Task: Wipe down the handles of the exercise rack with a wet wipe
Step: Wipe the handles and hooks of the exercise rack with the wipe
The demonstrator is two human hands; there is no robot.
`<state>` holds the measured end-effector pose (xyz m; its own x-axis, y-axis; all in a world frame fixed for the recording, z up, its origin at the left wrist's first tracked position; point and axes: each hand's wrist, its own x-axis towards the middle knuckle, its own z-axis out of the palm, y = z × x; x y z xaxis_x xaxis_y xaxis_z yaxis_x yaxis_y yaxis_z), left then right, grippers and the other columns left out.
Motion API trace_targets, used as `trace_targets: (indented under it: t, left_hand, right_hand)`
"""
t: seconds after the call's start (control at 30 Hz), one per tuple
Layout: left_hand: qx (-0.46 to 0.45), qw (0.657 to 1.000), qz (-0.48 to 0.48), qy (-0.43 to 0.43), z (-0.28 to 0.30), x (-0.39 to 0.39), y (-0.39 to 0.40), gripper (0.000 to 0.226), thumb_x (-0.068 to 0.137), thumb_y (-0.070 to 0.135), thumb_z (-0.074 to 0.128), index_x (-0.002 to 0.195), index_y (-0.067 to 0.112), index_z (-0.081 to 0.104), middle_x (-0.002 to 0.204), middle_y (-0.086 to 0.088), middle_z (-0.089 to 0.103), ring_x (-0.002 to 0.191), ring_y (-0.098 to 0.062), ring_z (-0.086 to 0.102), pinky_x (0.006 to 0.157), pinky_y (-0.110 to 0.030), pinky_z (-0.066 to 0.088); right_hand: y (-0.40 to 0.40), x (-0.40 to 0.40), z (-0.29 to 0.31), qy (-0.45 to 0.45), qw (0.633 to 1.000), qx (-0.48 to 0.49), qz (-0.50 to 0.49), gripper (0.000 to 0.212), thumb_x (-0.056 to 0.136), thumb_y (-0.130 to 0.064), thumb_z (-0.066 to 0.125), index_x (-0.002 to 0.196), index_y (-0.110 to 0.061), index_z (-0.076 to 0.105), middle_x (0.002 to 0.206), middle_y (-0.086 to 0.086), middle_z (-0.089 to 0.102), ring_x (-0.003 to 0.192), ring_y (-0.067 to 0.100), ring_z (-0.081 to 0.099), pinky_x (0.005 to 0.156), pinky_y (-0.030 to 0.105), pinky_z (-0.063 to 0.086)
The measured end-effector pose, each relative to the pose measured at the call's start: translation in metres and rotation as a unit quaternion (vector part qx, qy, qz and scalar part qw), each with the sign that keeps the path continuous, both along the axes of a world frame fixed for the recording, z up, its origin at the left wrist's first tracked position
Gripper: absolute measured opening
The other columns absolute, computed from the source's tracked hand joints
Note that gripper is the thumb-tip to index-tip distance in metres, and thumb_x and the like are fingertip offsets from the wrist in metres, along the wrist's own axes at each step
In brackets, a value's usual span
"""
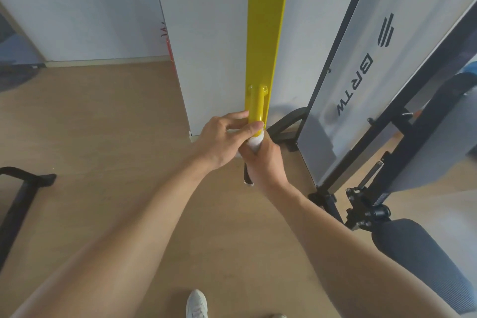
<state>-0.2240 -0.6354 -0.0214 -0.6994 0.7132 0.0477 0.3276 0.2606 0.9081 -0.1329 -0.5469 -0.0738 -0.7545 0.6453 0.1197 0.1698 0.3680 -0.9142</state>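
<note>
wiping is under way in the head view, the only view i have: i judge the step in hand to be the rub-down of the yellow handle (256,106), a short tube that juts from the yellow upright (265,33) of the exercise rack.

left hand (227,137): fingers curled round the handle near its lower end, thumb laid across the front.

right hand (265,162): just below the left and touching it, fingers clamped on the wet wipe (255,143). the wipe shows as a white wad wrapped round the tube between the two hands; a dark grip section (247,178) pokes out under the right wrist.

next move, as i judge it: keep the wipe wrapped round the tube and slide or twist it along the handle's length, then go on to the dark grip. the left hand should steady the tube without covering the part to be cleaned.

readable writing: the grey panel (387,64) to the right carries "brtw" in dark capitals, seen upside down, with a three-bar logo (386,29) above it. red marks on the white board's edge (167,44) are too small to read.
</note>
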Motion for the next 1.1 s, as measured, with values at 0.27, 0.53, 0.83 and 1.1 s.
trace_targets:
  t: [0.27,0.53,0.83,1.1]
  left_hand:
    - [-0.015,1.0,-0.013,-0.003,0.0,-0.007,-0.008,0.079,0.063,0.08,0.06,0.124,0.031,0.069,0.109,0.02,0.074,0.114,0.001,0.062,0.107,-0.031,0.044]
    - [-0.002,1.0,0.0,0.003,-0.005,-0.006,-0.008,0.076,0.063,0.084,0.058,0.116,0.031,0.074,0.114,0.02,0.073,0.117,-0.003,0.061,0.105,-0.037,0.046]
    - [0.003,1.0,-0.019,0.012,-0.001,-0.012,-0.009,0.062,0.063,0.085,0.059,0.106,0.043,0.075,0.129,0.022,0.065,0.121,-0.005,0.059,0.102,-0.034,0.049]
    - [-0.006,0.999,-0.029,0.031,0.001,-0.009,-0.007,0.041,0.075,0.073,0.062,0.097,0.041,0.075,0.139,0.018,0.059,0.13,-0.005,0.051,0.105,-0.027,0.039]
  right_hand:
    - [-0.007,0.027,-0.04,0.015,0.99,0.064,0.122,0.018,0.095,-0.063,0.039,0.111,-0.054,0.039,0.101,-0.003,0.056,0.09,0.014,0.055,0.081,0.033,0.048]
    - [-0.018,0.015,-0.047,0.019,0.998,0.045,0.028,0.009,0.101,-0.044,0.046,0.109,-0.042,0.044,0.094,-0.008,0.061,0.082,0.011,0.057,0.073,0.031,0.047]
    - [-0.017,-0.007,0.006,0.079,0.995,-0.036,-0.054,0.012,0.088,-0.031,0.066,0.096,-0.026,0.059,0.074,-0.01,0.067,0.066,0.01,0.062,0.056,0.025,0.048]
    - [-0.016,0.013,-0.061,-0.12,0.989,-0.089,0.005,0.006,0.089,-0.032,0.063,0.094,-0.03,0.065,0.066,-0.01,0.066,0.056,0.01,0.056,0.05,0.029,0.045]
